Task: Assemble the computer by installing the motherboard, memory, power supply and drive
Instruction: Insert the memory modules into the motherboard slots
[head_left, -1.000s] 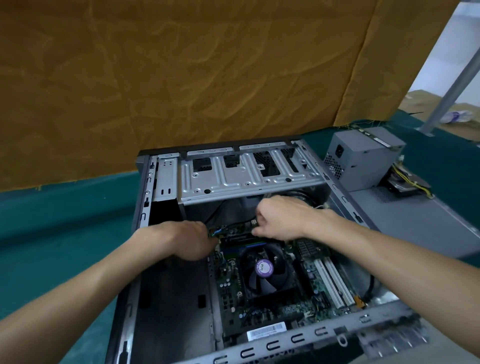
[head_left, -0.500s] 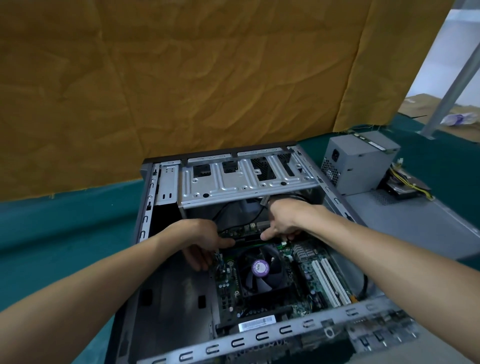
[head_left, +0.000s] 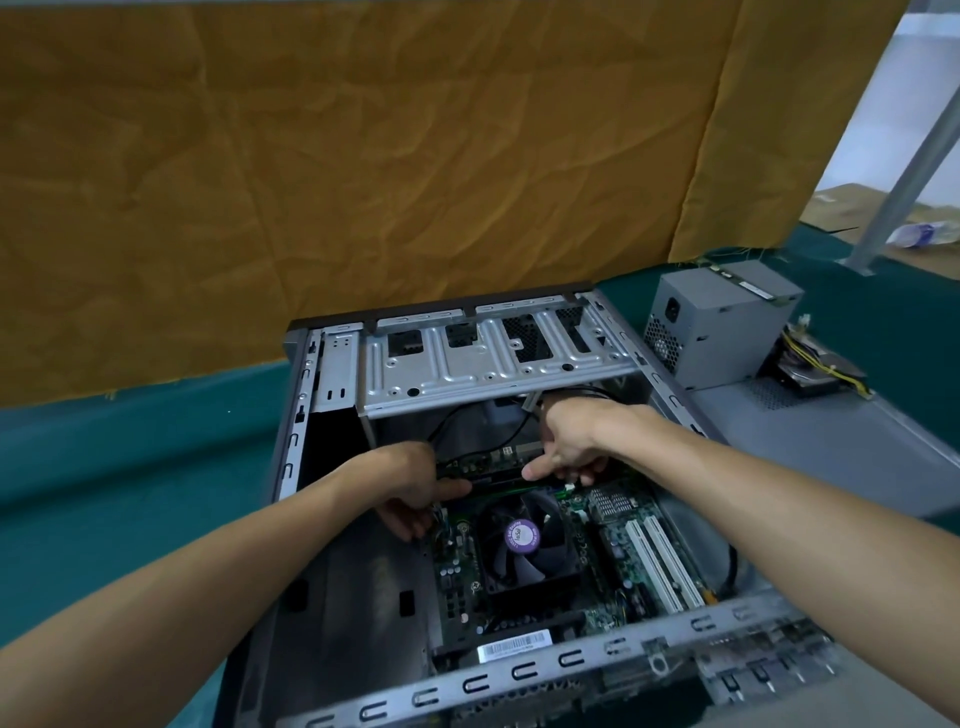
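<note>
Memory (head_left: 498, 475) lay at fan's (head_left: 522, 545) 12 o'clock, in its slot. Left hand (head_left: 410, 483) and right hand (head_left: 569, 449) pressed its ends, thumbs extended. Risk: uneven pressure could leave it half-seated.

Purple round sticker (head_left: 522, 535) on the fan hub (head_left: 521, 540) carries print, too blurred to read. White barcode label (head_left: 513, 646) at the motherboard's (head_left: 613, 540) near edge: bars visible, digits illegible. Power supply (head_left: 719, 325) label strip (head_left: 754, 289) unreadable.
</note>
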